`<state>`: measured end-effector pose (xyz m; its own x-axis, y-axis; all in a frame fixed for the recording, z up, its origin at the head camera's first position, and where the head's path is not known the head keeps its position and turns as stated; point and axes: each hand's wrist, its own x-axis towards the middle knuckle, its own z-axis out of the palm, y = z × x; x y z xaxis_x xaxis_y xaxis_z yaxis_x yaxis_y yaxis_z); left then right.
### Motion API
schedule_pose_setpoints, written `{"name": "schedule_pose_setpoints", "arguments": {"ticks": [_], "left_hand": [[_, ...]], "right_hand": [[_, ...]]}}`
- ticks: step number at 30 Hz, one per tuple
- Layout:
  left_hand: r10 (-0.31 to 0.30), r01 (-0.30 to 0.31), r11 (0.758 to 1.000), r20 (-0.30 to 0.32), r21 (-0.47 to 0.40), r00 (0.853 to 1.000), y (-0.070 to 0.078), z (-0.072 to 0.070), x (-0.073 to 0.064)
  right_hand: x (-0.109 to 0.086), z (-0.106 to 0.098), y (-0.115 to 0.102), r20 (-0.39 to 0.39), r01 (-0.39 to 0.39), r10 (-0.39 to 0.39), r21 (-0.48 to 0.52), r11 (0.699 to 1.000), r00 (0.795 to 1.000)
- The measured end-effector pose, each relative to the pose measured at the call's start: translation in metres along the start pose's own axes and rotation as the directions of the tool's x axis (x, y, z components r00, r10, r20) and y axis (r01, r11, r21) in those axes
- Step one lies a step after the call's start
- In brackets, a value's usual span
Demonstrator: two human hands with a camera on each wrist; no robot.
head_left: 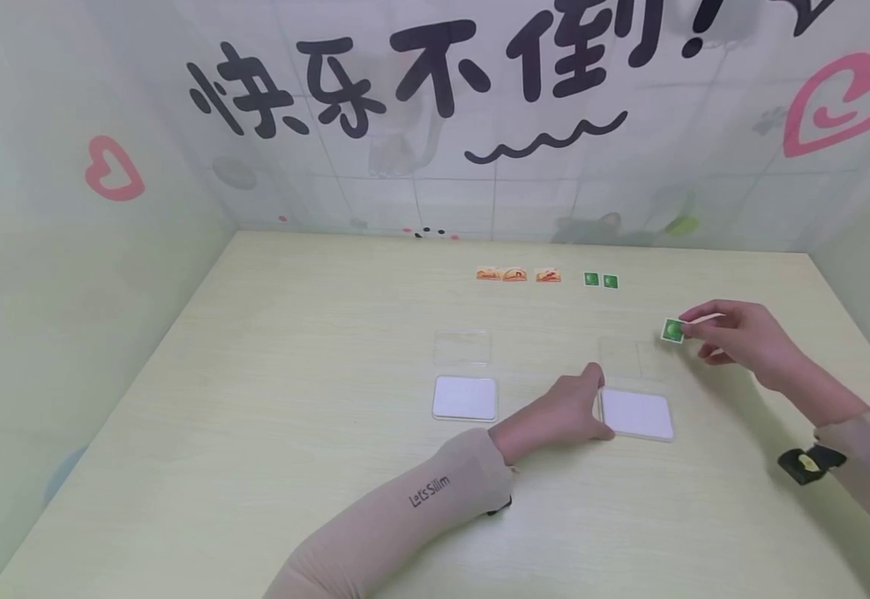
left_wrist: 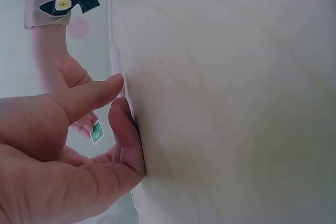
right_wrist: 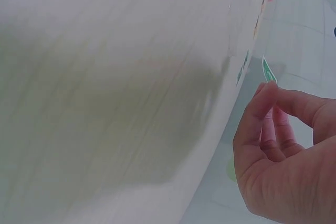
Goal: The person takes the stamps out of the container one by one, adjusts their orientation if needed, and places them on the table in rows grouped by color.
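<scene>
My right hand (head_left: 738,337) pinches a small green stamp-like piece with a white border (head_left: 673,330) between thumb and fingertips, above the table. In the right wrist view, the green piece (right_wrist: 269,71) is seen nearly edge-on. My left hand (head_left: 565,408) holds the left side of a flat clear case with a white inside (head_left: 636,414), thumb at the near corner and fingers at the far one. A transparent lid (head_left: 620,358) lies behind this case. The left wrist view shows the left hand (left_wrist: 68,150) low against the table, fingers bent.
Another white-filled case (head_left: 465,398) with its clear lid (head_left: 463,348) lies left of the left hand. Two green pieces (head_left: 601,281) and several orange pieces (head_left: 514,274) form a row near the back. A printed wall (head_left: 435,200) bounds the table (head_left: 293,349).
</scene>
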<state>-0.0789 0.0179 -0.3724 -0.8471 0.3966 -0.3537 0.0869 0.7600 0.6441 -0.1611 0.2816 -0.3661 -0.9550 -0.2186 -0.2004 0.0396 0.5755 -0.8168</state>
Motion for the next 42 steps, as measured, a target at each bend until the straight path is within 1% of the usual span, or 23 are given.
{"name": "schedule_pose_setpoints", "arguments": {"ticks": [15, 23, 34, 42], "left_hand": [[0.009, -0.009, 1.0, 0.003, -0.001, 1.0, 0.0, 0.0, -0.001], [0.005, -0.005, 1.0, 0.001, 0.001, 1.0, 0.0, 0.0, 0.0], [0.014, -0.014, 1.0, 0.002, -0.004, 1.0, -0.002, 0.0, 0.0], [0.023, -0.023, 1.0, 0.001, -0.011, 1.0, -0.003, 0.0, 0.0]], "right_hand": [[0.009, 0.002, -0.001, 0.001, -0.02, 0.02, -0.044, 0.999, 1.0], [0.013, 0.002, -0.003, 0.0, -0.021, 0.021, -0.025, 0.999, 1.0], [0.02, -0.002, 0.001, 0.012, 0.01, -0.011, 0.026, 1.0, 1.0], [0.025, -0.002, 0.002, 0.005, 0.014, -0.014, 0.027, 1.0, 1.0]]}}
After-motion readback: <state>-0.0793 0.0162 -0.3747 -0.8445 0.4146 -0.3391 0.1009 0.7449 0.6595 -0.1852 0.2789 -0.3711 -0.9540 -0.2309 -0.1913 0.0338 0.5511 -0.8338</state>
